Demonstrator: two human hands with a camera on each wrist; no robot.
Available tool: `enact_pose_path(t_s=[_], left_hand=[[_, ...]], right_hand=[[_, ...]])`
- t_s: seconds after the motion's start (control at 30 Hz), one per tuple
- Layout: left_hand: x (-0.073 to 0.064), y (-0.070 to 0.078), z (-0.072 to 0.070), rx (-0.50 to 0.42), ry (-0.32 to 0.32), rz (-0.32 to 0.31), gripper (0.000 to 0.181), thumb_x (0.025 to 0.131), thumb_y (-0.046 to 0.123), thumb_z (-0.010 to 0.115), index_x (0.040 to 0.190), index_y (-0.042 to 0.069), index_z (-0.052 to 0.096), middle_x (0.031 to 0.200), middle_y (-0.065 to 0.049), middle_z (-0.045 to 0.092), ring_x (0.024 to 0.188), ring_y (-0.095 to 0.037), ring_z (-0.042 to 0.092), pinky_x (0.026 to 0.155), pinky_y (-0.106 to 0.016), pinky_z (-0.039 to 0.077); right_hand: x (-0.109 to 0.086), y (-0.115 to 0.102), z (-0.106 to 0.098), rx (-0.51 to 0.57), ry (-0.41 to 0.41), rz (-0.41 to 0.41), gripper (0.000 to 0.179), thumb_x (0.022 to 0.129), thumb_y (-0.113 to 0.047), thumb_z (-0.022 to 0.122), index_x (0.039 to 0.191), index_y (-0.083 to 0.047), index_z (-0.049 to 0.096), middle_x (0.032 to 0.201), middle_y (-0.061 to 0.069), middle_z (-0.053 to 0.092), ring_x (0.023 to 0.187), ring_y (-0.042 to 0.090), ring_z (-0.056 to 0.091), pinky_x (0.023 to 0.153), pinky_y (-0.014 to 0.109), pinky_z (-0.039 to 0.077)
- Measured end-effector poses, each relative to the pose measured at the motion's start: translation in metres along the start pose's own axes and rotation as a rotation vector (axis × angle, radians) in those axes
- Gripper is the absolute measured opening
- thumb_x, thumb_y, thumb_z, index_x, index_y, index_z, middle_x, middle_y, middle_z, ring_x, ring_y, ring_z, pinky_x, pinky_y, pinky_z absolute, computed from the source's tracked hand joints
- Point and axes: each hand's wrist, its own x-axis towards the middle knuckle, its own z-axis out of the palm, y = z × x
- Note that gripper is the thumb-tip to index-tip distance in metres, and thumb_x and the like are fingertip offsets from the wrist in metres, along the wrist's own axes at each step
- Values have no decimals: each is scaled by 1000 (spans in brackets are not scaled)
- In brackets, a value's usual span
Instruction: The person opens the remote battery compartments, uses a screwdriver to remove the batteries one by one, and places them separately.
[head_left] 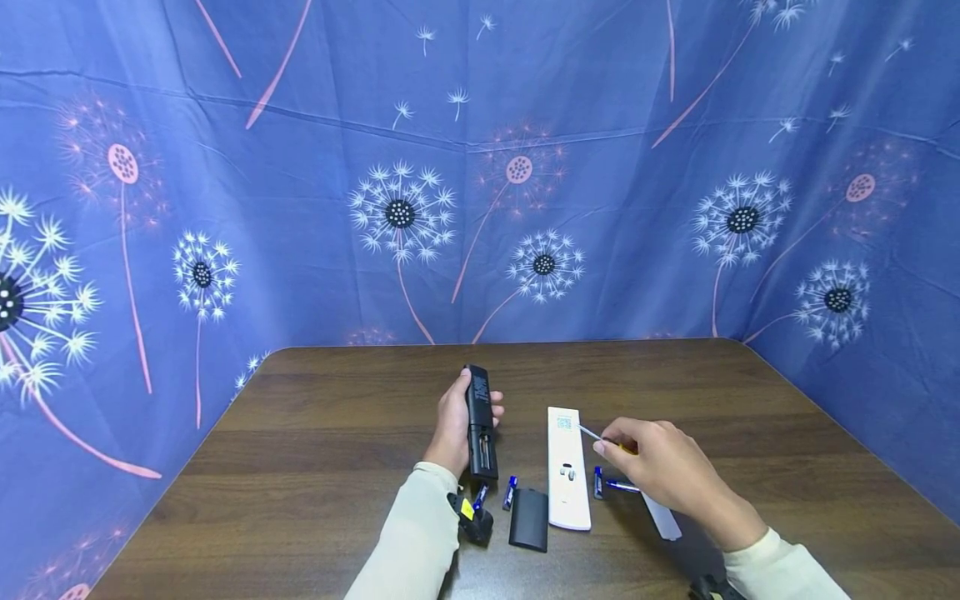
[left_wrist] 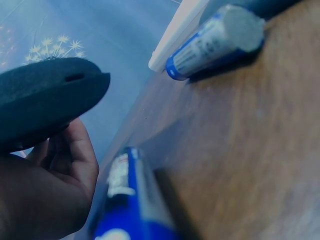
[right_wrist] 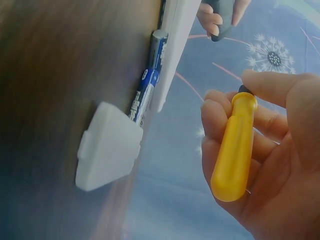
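My left hand (head_left: pixel 450 427) grips a black remote control (head_left: pixel 478 404), its back turned up and its lower battery compartment uncovered. What lies inside that compartment is too small to tell. In my right hand (head_left: pixel 671 468) is a screwdriver (right_wrist: pixel 236 150) with a yellow handle, pinched between thumb and fingers. The shaft points left, its tip near the upper right edge of a white remote control (head_left: pixel 568 500) that lies back up on the table. Whether the tip touches it I cannot tell. Under the right hand a white battery cover (head_left: pixel 662 518) is partly hidden.
A black battery cover (head_left: pixel 528 521) lies left of the white remote. Blue batteries lie around: one battery (head_left: pixel 510 492) beside that cover, another battery (left_wrist: pixel 132 195) by the left wrist, and two batteries (right_wrist: pixel 159 50) right of the white remote. A patterned blue cloth (head_left: pixel 480 208) hangs behind the wooden table (head_left: pixel 337 417).
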Motion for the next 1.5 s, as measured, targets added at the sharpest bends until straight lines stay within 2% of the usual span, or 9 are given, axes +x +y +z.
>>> enact_pose_path(t_s=[0.63,0.9,1.33,1.5], left_hand=[[1,-2,6,-31,-9,-15,58,107,44,40,150,6,33,92,-13,70,64,-16,67,59,-27,54],[0,-1,3,6,-7,-12,60,107,46,38,152,7,32,99,-14,70,67,-16,67,62,-28,55],[-2,-4,-1,5,-43,7,63,108,46,37,152,2,30,97,-13,68,69,-15,67,64,-28,55],[-2,-3,-2,12,-53,21,65,107,48,37,150,-1,32,95,-11,69,69,-15,67,65,-27,56]], right_hand=[[-8,19,-14,-39,62,47,18,95,-41,69,93,-24,72,65,-16,52,57,5,45,53,29,37],[-8,26,-20,-49,131,64,14,94,-37,70,88,-25,70,68,-18,57,59,6,49,54,31,38],[-16,44,-22,-41,108,124,17,95,-37,69,90,-21,71,74,-15,62,63,9,54,57,34,42],[-16,51,-22,-55,130,133,17,95,-37,69,90,-20,71,75,-14,63,65,9,55,57,35,42]])
